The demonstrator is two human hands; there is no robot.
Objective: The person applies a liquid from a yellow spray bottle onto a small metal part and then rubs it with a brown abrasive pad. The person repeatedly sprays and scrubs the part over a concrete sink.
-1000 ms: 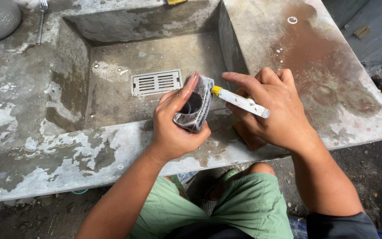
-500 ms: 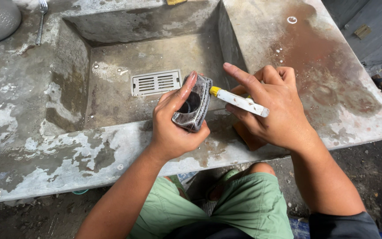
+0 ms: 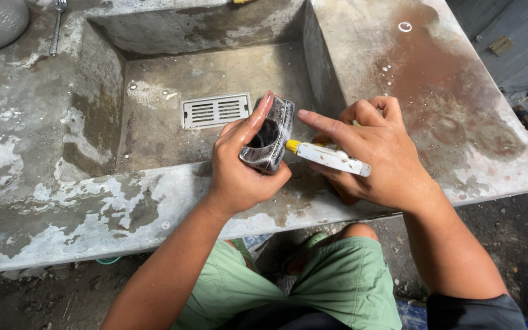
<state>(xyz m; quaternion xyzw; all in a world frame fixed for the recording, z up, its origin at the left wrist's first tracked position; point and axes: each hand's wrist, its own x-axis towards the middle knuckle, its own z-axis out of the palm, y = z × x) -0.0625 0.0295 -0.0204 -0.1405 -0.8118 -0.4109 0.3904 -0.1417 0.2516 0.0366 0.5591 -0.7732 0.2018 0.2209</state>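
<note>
A stained concrete sink (image 3: pixel 62 183) with a slotted drain grate (image 3: pixel 215 110): over its front rim, the left hand (image 3: pixel 239 171) keeps a clenched grip on a small metal cup (image 3: pixel 269 135), while the right hand (image 3: pixel 377 159), grasping a white brush (image 3: pixel 328 157), scrubs inside; steady turning seems needed next.

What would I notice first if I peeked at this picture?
Right in the middle, the left hand holds up a wet, shiny metal piece with a dark hole, and the right hand pokes a white brush with a yellow end at it. Behind them is a big grey concrete sink with a slotted drain in its floor.
</note>
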